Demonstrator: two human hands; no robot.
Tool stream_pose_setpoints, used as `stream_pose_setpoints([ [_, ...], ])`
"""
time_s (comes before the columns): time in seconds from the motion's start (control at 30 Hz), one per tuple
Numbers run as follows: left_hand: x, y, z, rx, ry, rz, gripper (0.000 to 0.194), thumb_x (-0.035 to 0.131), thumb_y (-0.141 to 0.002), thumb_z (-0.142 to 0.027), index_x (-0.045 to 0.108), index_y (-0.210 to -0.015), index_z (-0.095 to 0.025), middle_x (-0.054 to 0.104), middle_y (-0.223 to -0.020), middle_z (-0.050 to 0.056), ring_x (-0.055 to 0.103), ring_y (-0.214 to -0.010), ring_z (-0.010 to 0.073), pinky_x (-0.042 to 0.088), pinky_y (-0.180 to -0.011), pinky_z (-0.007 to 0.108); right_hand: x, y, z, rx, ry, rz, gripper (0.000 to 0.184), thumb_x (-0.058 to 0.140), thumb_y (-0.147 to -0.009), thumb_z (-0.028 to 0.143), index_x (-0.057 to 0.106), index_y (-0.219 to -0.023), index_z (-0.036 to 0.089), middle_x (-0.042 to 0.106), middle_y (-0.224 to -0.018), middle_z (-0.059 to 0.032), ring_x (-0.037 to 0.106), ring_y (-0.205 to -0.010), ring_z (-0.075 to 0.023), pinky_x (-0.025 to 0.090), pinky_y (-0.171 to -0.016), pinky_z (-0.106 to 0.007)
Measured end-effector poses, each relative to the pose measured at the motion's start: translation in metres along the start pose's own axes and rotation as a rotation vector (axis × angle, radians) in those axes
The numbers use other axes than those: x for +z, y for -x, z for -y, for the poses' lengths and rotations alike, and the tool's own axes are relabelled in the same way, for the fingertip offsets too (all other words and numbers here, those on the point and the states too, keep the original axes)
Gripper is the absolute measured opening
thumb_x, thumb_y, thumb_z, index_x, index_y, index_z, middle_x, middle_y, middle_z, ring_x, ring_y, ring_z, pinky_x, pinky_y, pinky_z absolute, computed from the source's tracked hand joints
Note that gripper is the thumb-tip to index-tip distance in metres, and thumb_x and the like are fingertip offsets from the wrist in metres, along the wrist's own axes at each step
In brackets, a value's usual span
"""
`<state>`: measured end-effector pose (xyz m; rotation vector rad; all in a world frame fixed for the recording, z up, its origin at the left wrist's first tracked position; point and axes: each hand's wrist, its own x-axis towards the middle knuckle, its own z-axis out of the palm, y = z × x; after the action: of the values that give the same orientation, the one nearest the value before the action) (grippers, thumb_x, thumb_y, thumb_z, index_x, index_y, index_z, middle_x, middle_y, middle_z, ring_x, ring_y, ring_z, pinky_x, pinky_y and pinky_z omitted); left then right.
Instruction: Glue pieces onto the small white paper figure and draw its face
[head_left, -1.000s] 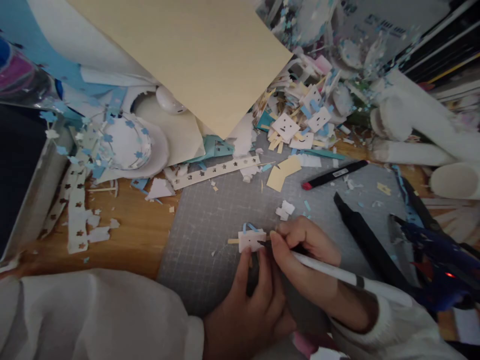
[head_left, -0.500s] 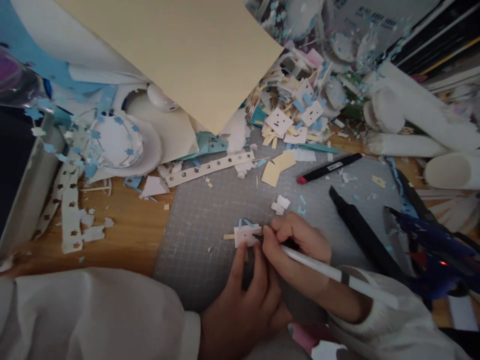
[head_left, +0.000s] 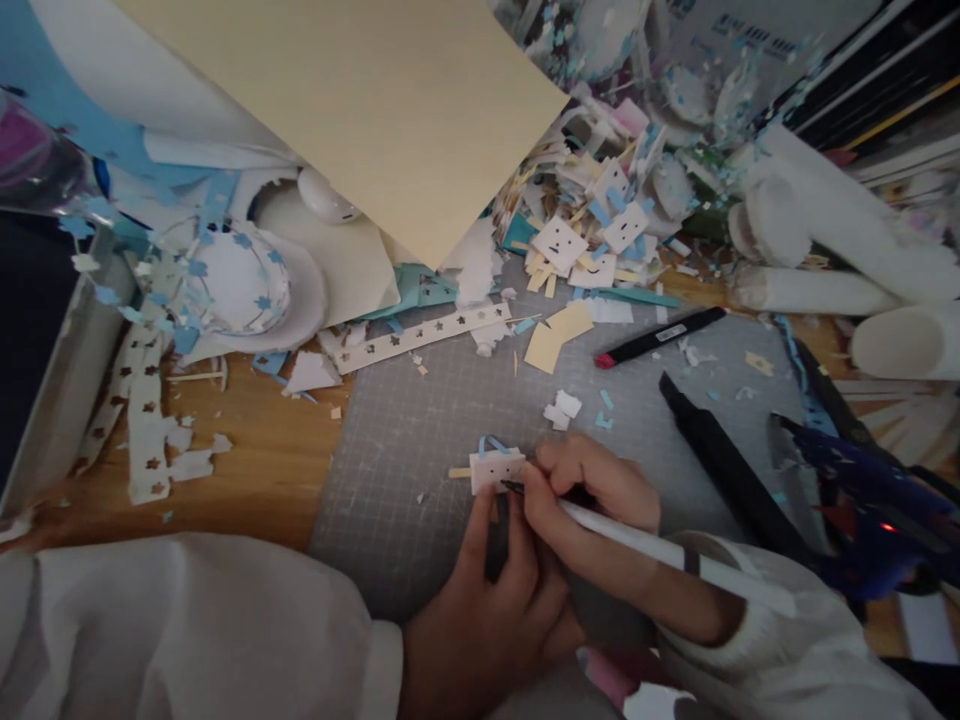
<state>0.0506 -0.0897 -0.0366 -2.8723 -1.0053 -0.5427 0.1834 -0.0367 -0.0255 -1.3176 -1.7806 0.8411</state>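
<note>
A small white paper figure (head_left: 486, 468) lies on the grey cutting mat (head_left: 390, 520). It has dot eyes, blue paper loops on top and a cream paper strip at its left side. The fingertips of my left hand (head_left: 506, 590) press on its lower edge and hold it against the mat. My right hand (head_left: 600, 490) is closed around a white pen (head_left: 637, 543), whose dark tip is at the lower right of the paper face. Part of the figure's right end is hidden by my right fingers.
Finished paper figures (head_left: 559, 245) are heaped at the back. A black pen with a red end (head_left: 660, 338), a black cutter-like tool (head_left: 720, 460) and a blue glue gun (head_left: 862, 490) lie on the right. A large cream sheet (head_left: 390, 110) overhangs the back; paper scraps (head_left: 562, 408) are scattered about.
The pen tip has moved slightly down and left from the right eye area, and a second dot now shows on the face. My left hand stays nearly still.
</note>
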Motion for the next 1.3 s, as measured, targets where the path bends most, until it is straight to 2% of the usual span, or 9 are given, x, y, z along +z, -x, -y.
stream_pose_setpoints([
  [0.23,0.0014,0.0011,-0.0006,0.003,0.011,-0.003,0.024,0.044,-0.093,-0.027,0.066,-0.104,-0.021,0.069,-0.104,0.002,0.060,-0.103,0.0337,0.036,-0.092,0.058,-0.0006,0.0010,0.0005,0.030,0.028,0.032,0.030,0.058,-0.078,0.009,0.035,-0.062,0.022,0.041,-0.055,0.0057,0.037,-0.046,-0.0083,0.032,-0.043,-0.024],
  [0.37,0.0012,0.0003,0.0003,0.009,0.014,-0.005,0.023,0.044,-0.093,-0.025,0.066,-0.099,-0.022,0.069,-0.104,0.002,0.061,-0.102,0.0329,0.036,-0.092,0.058,-0.0017,0.0000,-0.0009,-0.029,0.023,0.011,0.031,0.057,-0.079,0.009,0.035,-0.062,0.022,0.043,-0.055,0.0058,0.039,-0.044,-0.0084,0.033,-0.042,-0.023],
  [0.63,0.0008,0.0000,-0.0013,-0.016,-0.004,-0.014,0.025,0.045,-0.093,-0.026,0.066,-0.106,-0.020,0.068,-0.108,0.003,0.059,-0.105,0.0325,0.037,-0.093,0.057,-0.0007,0.0001,-0.0020,-0.094,0.078,0.037,0.032,0.057,-0.080,0.009,0.035,-0.060,0.021,0.043,-0.054,0.0067,0.042,-0.045,-0.0063,0.034,-0.045,-0.021],
  [0.87,0.0027,0.0015,-0.0036,-0.055,0.026,-0.023,0.021,0.046,-0.092,-0.026,0.065,-0.100,-0.022,0.068,-0.104,0.003,0.057,-0.108,0.0333,0.037,-0.094,0.059,-0.0026,-0.0045,0.0007,-0.071,0.003,0.019,0.031,0.055,-0.079,0.007,0.034,-0.060,0.020,0.041,-0.054,0.0079,0.037,-0.044,-0.0046,0.032,-0.042,-0.017],
  [1.07,0.0034,0.0010,-0.0043,-0.077,0.024,-0.042,0.018,0.049,-0.089,-0.024,0.064,-0.099,-0.024,0.066,-0.109,0.001,0.054,-0.108,0.0329,0.039,-0.091,0.059,-0.0028,-0.0017,-0.0012,-0.078,0.030,0.051,0.031,0.056,-0.081,0.011,0.037,-0.059,0.021,0.044,-0.055,0.0059,0.042,-0.046,-0.0066,0.035,-0.044,-0.021],
  [1.3,0.0033,-0.0014,-0.0033,-0.093,0.010,-0.067,0.021,0.046,-0.089,-0.025,0.066,-0.096,-0.021,0.065,-0.105,0.002,0.053,-0.109,0.0341,0.038,-0.091,0.058,-0.0029,-0.0002,-0.0033,-0.104,0.089,0.083,0.029,0.058,-0.081,0.011,0.038,-0.061,0.020,0.045,-0.055,0.0074,0.044,-0.047,-0.0047,0.035,-0.047,-0.019],
])
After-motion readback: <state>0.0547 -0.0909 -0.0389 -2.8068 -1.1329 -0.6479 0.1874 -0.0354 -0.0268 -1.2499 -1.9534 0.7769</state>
